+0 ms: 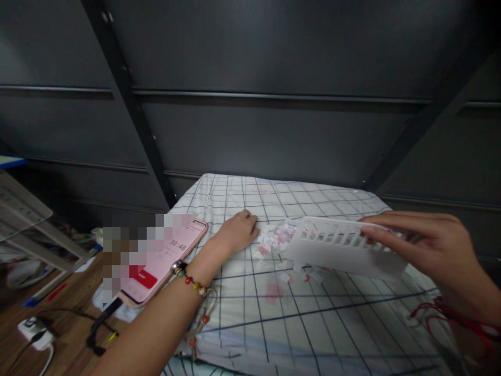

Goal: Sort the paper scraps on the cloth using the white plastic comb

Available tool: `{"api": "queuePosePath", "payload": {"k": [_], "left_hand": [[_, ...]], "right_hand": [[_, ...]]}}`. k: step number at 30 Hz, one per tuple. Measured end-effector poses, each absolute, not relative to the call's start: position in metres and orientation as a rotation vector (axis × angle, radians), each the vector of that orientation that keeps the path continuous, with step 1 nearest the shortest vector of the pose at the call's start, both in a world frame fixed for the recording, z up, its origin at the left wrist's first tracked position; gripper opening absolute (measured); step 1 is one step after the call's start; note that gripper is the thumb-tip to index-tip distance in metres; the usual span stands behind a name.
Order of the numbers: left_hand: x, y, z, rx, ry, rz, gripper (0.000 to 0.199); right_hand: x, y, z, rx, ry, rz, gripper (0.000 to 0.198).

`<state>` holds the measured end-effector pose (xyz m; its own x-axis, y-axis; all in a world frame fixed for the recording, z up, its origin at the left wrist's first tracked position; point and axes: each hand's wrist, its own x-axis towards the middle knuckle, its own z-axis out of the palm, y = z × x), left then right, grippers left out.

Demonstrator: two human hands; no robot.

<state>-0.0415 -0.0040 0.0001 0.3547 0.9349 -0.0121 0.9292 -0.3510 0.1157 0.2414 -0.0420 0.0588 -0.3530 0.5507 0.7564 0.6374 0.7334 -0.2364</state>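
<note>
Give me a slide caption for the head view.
Right hand grips a slotted white basket beside paper scraps on grid-patterned cloth; left hand lies near them.

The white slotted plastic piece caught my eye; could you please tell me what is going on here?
A person's right hand grips the white slotted plastic piece by its upper edge, beside a heap of small white and pink paper-like scraps. The left hand rests on the white cloth with dark grid lines, left of the heap.
</note>
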Motion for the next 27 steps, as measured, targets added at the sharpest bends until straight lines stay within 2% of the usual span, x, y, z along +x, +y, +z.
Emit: {"api": "queuePosePath", "payload": {"k": [9,18,27], "left_hand": [[-0.043,-0.003,-0.003,2.522,1.711,0.091,0.035],[-0.042,-0.003,0.001,2.483,1.725,0.063,0.034],[-0.042,-0.003,-0.002,2.504,1.721,0.087,0.035]], "right_hand": [[0.244,-0.040,0.053,-0.880,-2.032,-0.197,0.010],[0.228,-0.045,0.051,-0.809,-2.013,-0.113,0.007],[0.246,-0.041,0.057,-0.919,-2.039,-0.194,0.019]]}}
